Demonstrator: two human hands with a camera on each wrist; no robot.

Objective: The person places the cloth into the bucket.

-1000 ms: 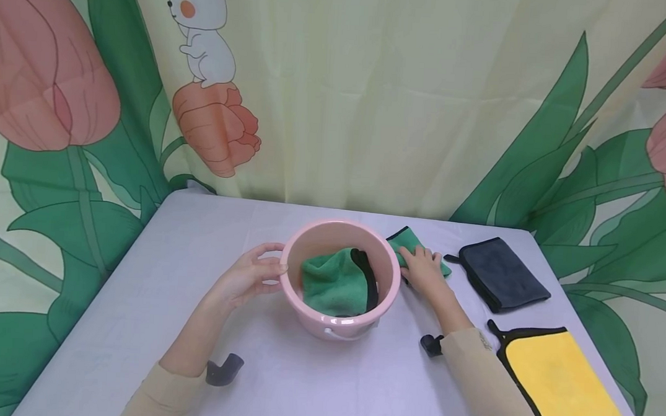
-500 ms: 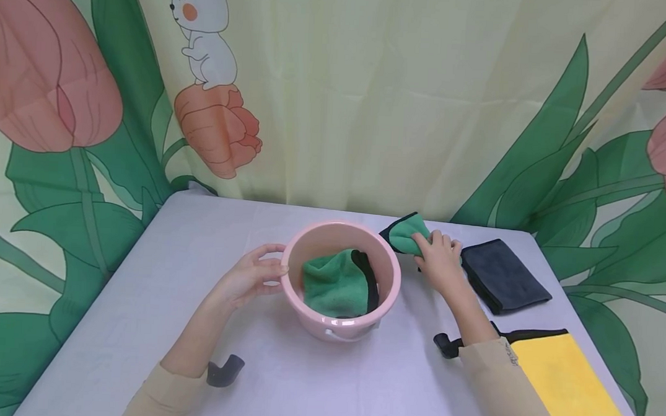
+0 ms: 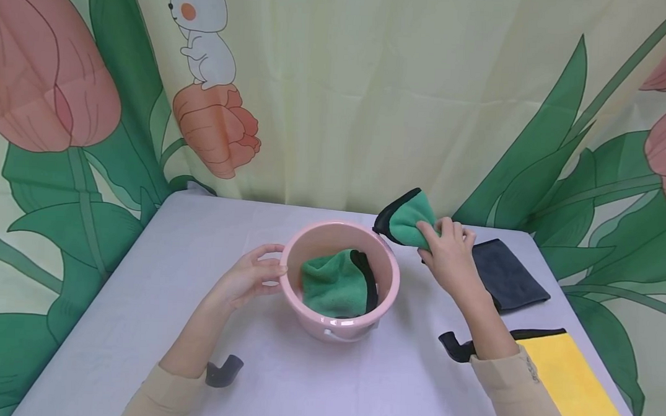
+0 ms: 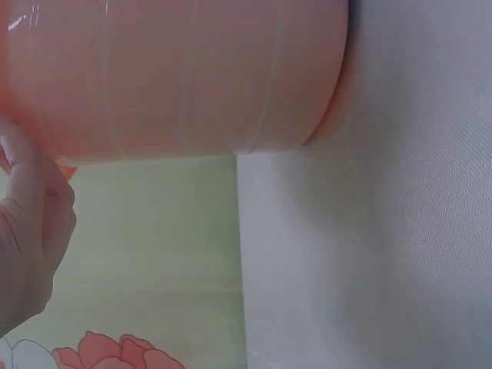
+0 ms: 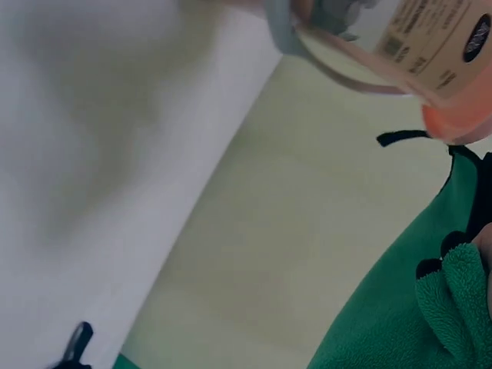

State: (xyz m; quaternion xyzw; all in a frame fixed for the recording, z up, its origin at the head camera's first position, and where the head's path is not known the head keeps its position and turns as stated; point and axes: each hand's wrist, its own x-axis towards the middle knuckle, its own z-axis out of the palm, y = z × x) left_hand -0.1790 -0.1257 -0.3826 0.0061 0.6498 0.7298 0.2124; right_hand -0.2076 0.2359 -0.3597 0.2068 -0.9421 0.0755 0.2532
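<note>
A pink bucket (image 3: 316, 327) stands on the table, with a folded green cloth (image 3: 332, 282), trimmed in black, inside it. My left hand (image 3: 252, 276) holds the bucket's left side at the rim. In the left wrist view, this hand (image 4: 34, 223) is at the bucket's upper wall (image 4: 169, 77). Right of the bucket, my right hand (image 3: 450, 256) pinches a second green cloth (image 3: 413, 218) with black trim, raised above the table near the rim. The right wrist view shows this cloth (image 5: 400, 307) hanging bunched, with most of the hand out of frame.
A folded dark grey cloth (image 3: 508, 274) lies at the back right, partly behind my right arm. In front of it is a yellow cloth (image 3: 573, 383) with black trim. A patterned curtain (image 3: 348, 109) hangs behind the table (image 3: 156, 287).
My right hand has lifted the second green cloth off the table, moving it up and slightly right. The left hand and the bucket have stayed in place.
</note>
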